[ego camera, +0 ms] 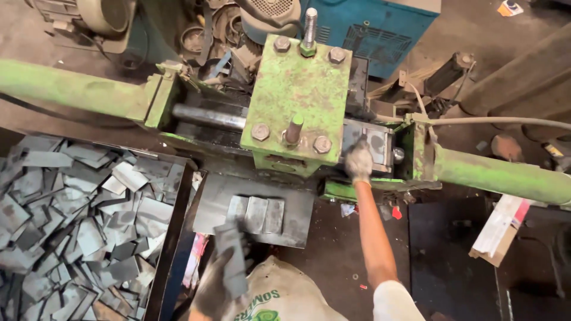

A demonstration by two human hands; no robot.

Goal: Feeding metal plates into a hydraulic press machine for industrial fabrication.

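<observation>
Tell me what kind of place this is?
Most likely a small metalworking or stamping shop. A worn green press machine with heavy bolts fills the view, a bin beside it is heaped with cut grey metal blanks, and the gloved left hand holds more blanks while the right hand reaches into the machine.

Both gloved hands: left [221, 285] clenched, right [358, 159] outstretched.

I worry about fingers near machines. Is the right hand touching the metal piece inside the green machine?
Touching. The head view shows the gloved right hand resting its fingers on the grey metal piece in the green machine.
</observation>
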